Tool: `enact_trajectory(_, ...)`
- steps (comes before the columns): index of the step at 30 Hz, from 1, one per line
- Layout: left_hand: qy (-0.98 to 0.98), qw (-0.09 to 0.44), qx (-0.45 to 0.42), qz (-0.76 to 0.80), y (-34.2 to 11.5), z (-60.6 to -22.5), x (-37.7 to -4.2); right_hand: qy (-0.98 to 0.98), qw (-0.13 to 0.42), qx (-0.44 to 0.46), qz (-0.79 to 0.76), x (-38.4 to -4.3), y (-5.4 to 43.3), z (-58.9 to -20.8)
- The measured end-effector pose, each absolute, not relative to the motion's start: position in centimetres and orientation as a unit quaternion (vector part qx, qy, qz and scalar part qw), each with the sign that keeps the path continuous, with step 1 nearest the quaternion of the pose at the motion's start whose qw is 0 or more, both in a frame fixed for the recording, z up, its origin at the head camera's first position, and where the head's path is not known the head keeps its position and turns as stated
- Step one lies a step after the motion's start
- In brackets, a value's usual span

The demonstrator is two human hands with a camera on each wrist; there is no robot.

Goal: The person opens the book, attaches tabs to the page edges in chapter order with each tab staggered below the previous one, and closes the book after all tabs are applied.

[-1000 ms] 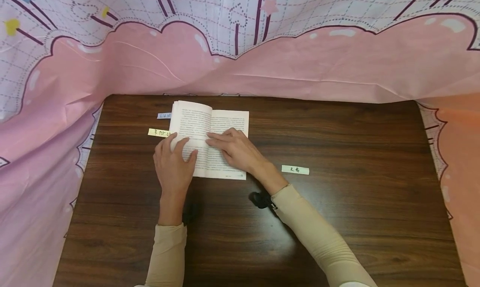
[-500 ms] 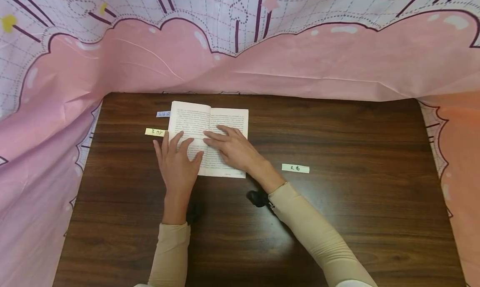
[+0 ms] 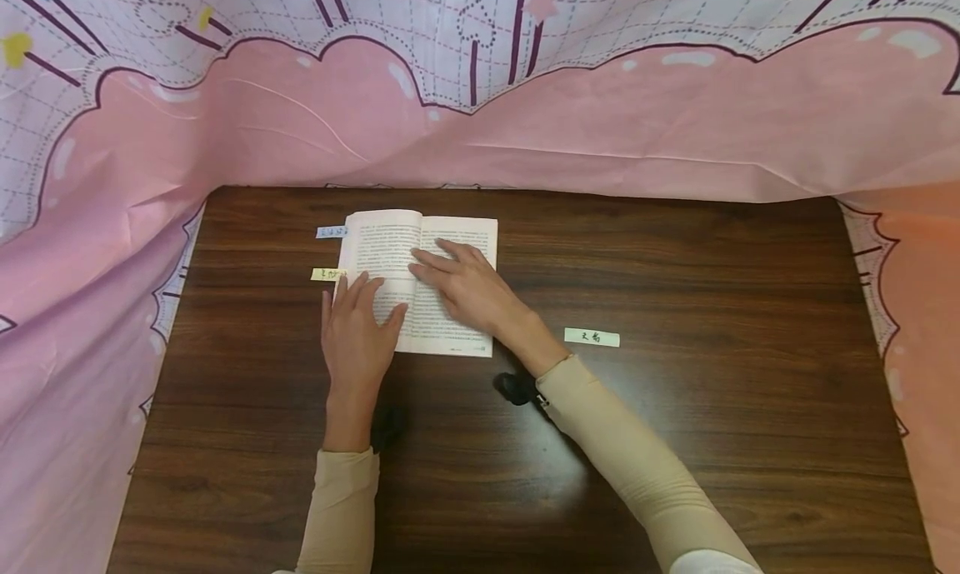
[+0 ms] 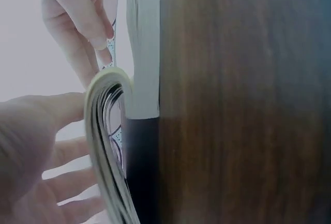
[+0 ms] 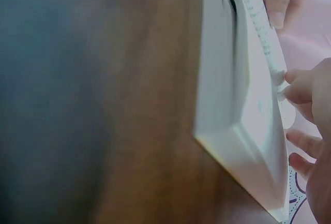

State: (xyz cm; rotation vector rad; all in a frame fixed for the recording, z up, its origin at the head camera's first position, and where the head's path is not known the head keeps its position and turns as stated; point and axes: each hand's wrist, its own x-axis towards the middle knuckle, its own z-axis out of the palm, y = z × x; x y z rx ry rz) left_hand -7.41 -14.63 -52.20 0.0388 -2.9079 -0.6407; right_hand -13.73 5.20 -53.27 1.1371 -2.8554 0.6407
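An open book (image 3: 450, 336) lies at the left of the table, with printed text on both pages. My left hand (image 3: 358, 345) rests on the left page with its fingers spread. In the left wrist view the left-hand pages (image 4: 95, 115) arch up from the spine, and the thumb and fingers of the left hand (image 4: 31, 157) lie along them. My right hand (image 3: 476, 295) has its fingertips near the centre fold, over the right page. Fingers of the right hand (image 5: 320, 97) touch the page in the right wrist view, relaxed.
A blue strip (image 3: 330, 232) and a yellow strip (image 3: 324, 274), both with writing, stick out at the book's left edge. To the right a pale green strip (image 3: 592, 337) lies on the wooden table (image 3: 712, 374). A pink patterned cloth (image 3: 600, 141) hangs around the table.
My left hand has shifted right across the left page. The left-hand pages have changed their tilt, and the yellow strip sits slightly further right and nearer. My right fingers have spread a little.
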Motion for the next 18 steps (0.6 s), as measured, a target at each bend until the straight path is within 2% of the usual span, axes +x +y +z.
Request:
enact_trajectory(12, -0.963, 0.012, 0.045, -0.266, -14.8, -52.8, -7.1, -0.918, -0.014, 0.358, 0.168, -14.9, 4.6, -53.2)
enact_trajectory(18, -0.964, 0.004, 0.023, -0.266, -14.8, -52.9, -7.1, -0.921, -0.026, 0.347, 0.178, -15.2, 4.8, -53.0)
